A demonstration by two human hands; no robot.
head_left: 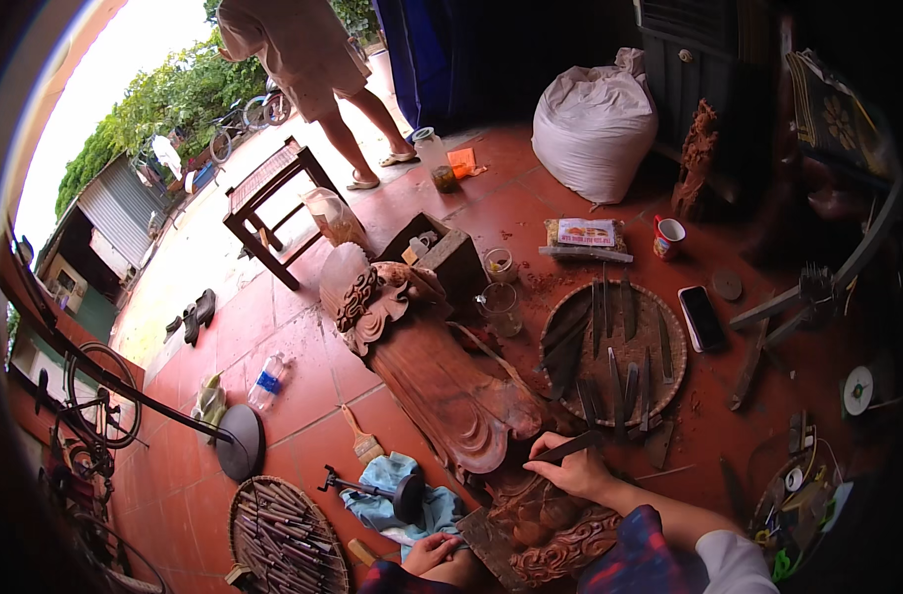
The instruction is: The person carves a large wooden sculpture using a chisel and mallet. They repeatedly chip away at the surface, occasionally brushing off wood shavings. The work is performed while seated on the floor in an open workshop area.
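Note:
A long carved reddish-brown wooden piece point(451, 386) lies in front of me, with scrolls and curls cut into both ends. My right hand point(572, 471) is closed on a dark flat file point(570, 447), its fingertips at the wood just past the rounded carved edge. Low in the picture, my left hand point(434, 551) rests by my leg beside the near end of the carving, fingers loosely laid and holding nothing I can see. A round woven tray point(677, 346) of several dark files and blades sits beyond my right hand.
Left of me stand a round basket of chisels point(285, 535), a blue cloth point(427, 515) and a brush point(360, 436). Farther off are glass jars point(499, 309), a wooden box point(451, 259), a phone point(703, 319), a mug point(668, 238), a white sack point(595, 129), a stool point(263, 188) and a standing person point(293, 59).

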